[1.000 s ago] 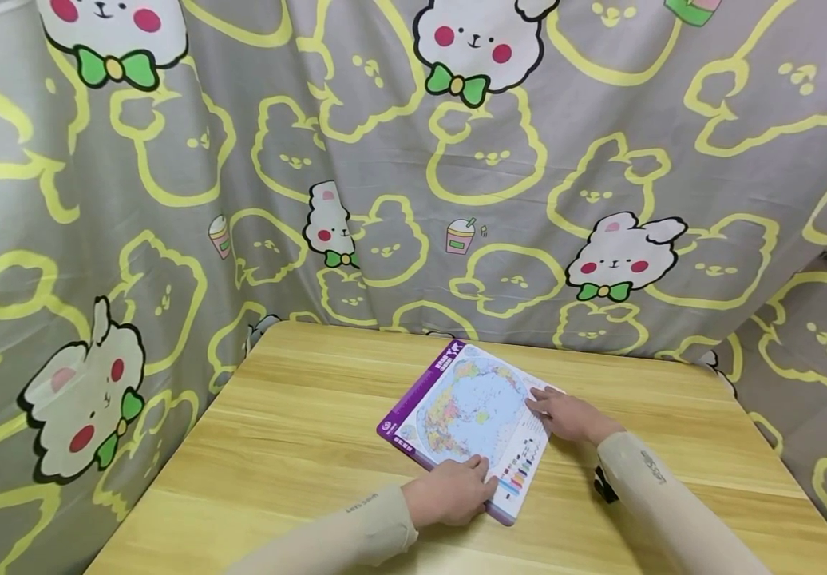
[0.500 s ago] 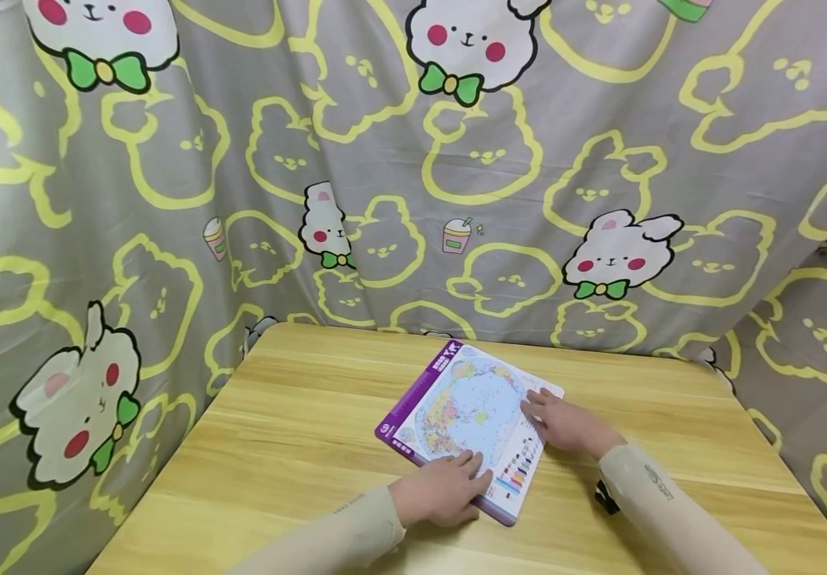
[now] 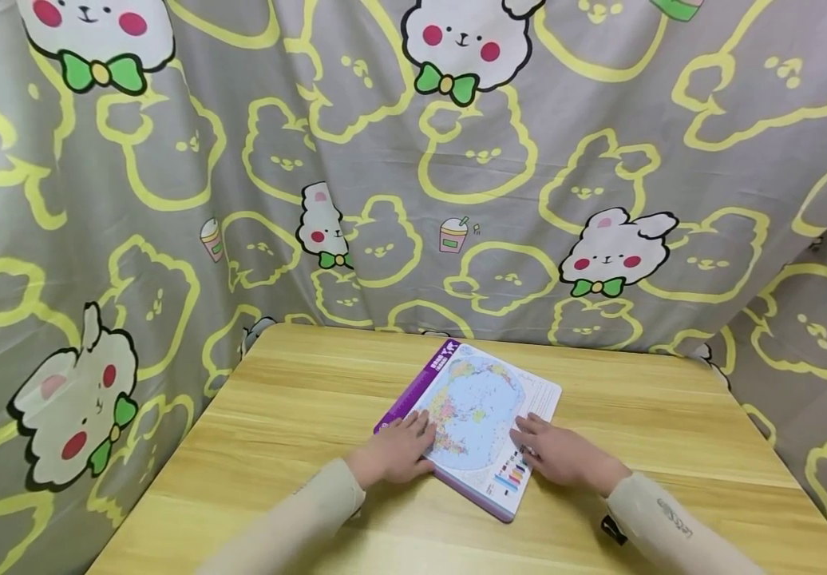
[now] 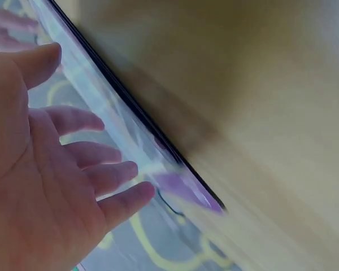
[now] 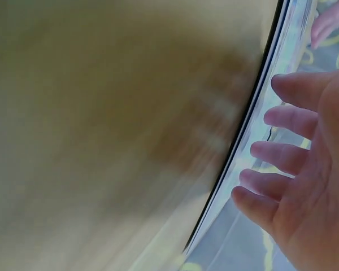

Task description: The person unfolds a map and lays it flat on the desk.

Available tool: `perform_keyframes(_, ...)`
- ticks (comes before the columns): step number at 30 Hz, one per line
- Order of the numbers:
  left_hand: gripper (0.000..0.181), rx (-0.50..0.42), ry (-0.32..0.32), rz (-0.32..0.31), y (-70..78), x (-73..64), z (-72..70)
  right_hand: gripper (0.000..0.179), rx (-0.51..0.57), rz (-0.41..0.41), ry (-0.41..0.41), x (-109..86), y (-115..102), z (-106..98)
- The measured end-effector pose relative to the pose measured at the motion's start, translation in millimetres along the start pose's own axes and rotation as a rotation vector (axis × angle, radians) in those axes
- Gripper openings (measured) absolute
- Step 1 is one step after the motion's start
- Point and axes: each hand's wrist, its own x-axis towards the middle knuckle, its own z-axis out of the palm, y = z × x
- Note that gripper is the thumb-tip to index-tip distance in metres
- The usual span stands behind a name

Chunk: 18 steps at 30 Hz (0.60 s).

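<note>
A thin rectangular board printed with a world map lies at a slant on the table, a purple band along its left side. Over its lower left edge is my left hand, fingers extended and fingertips at the map's margin. My right hand is at the opposite edge, fingers spread over the printed margin near the colour bars. The left wrist view has my left palm with loosely straight fingers beside the board's edge. My right palm appears likewise in the right wrist view. Neither hand grips anything.
The board rests on a wood-grain table. A grey curtain with yellow outlines and white rabbits hangs behind the table and along its sides. A small black object shows under the right forearm.
My left hand has slid left along the board's near edge toward the purple band. My right hand has come slightly nearer along the right edge. The board has hardly moved.
</note>
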Motion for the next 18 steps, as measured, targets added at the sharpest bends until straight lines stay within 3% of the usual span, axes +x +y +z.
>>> perform_keyframes(9, 0.070, -0.079, -0.043, -0.008, -36.7, 2.4, -1.5, 0.046, -0.017, -0.075, -0.027, -7.6, -29.7, 4.0)
perform_keyframes(18, 0.070, -0.153, -0.069, 0.000, -47.9, 5.7, 0.9, 0.055, -0.029, -0.088, -0.096, -14.1, -56.5, 9.2)
